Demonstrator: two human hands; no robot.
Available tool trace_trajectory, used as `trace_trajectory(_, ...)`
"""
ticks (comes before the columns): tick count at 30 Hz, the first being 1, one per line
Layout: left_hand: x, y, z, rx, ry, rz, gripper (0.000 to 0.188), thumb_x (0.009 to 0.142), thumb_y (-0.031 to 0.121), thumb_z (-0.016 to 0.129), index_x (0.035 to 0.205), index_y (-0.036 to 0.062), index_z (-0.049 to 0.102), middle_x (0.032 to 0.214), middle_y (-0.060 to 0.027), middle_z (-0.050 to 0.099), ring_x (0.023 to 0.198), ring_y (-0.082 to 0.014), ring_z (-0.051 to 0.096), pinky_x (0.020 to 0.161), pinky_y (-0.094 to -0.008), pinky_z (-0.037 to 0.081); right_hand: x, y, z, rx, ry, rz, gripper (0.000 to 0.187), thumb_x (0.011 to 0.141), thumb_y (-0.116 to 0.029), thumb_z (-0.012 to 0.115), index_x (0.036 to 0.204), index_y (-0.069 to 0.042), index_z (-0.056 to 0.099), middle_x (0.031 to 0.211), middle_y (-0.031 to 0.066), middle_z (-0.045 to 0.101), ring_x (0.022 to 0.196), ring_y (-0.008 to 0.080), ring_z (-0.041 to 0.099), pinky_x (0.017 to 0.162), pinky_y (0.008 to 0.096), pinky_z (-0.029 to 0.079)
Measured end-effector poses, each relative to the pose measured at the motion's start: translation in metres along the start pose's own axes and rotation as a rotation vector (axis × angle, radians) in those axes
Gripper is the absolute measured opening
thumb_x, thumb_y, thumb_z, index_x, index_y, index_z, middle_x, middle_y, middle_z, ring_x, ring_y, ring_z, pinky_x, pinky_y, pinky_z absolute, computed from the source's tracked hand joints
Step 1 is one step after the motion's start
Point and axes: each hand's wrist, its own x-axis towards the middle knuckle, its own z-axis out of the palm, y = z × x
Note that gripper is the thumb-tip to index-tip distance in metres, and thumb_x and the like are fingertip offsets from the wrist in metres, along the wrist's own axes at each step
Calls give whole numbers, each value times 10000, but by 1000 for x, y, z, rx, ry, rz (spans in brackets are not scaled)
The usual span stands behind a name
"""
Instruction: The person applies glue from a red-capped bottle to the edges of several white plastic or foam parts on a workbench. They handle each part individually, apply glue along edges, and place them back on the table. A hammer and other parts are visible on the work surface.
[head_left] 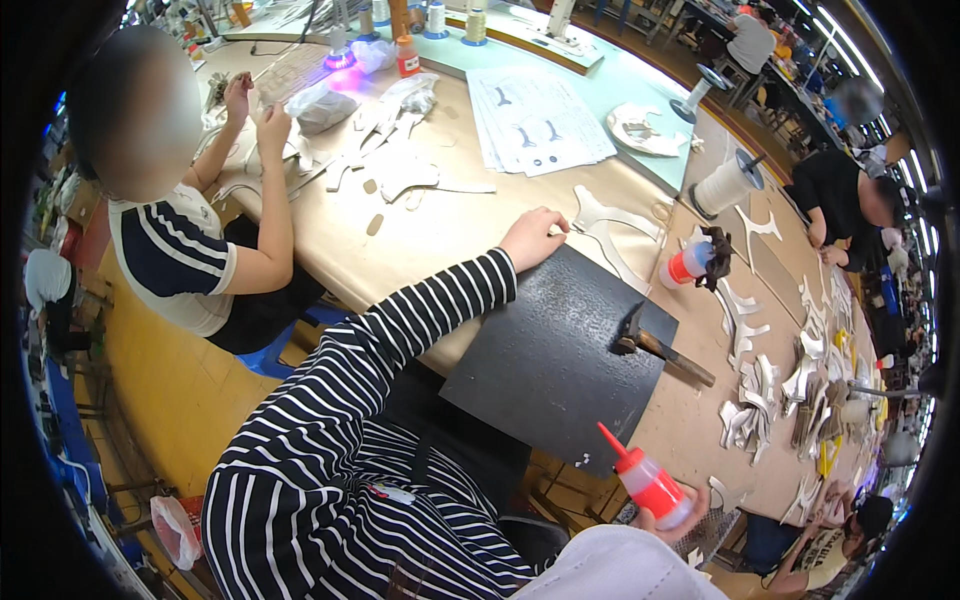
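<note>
My right hand (650,519), low at the right, is wrapped round a squeeze bottle (652,487) with a red label and a long red nozzle. The bottle is tilted, its nozzle pointing up and left over the near edge of a black board (560,350). Beyond the board's far edge, my left hand (533,238) rests with its fingers curled together. Its fingertips meet the end of white cut pieces (607,218) shaped like shoe-upper parts; what they pinch is too small to make out. A hammer (660,345) lies on the board's right side.
Another squeeze bottle (683,266) with a dark cloth at its top stands right of the board. Beyond it is a thread spool (722,187). Printed sheets (540,125) lie at the back. White cut pieces (752,400) are piled right. A co-worker (190,240) sits at the left.
</note>
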Motion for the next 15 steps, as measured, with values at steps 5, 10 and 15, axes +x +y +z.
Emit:
trace_trajectory(5,-3,1,3,60,-17,60,152,793,160,614,910,68,645,937,-154,608,939,-325,578,854,-388,457,26,5,9,597,132,-96,864,630,-427,833,1261,-31,394,1108,79,473,1047,203,462,855,353,434)
trace_trajectory(10,54,12,52,179,-89,169,209,790,187,633,976,93,634,1005,-145,591,997,-324,564,876,-405,457,30,-1,28,579,151,-15,897,642,-563,791,1276,-113,344,1131,104,478,918,223,537,806,379,463)
trace_trajectory(15,105,15,100,364,-69,122,425,793,285,673,1166,115,559,1131,-116,561,1130,-298,506,942,-427,412,18,0,41,383,-89,-92,963,650,-553,790,1353,-122,292,921,90,540,802,236,561,764,385,468)
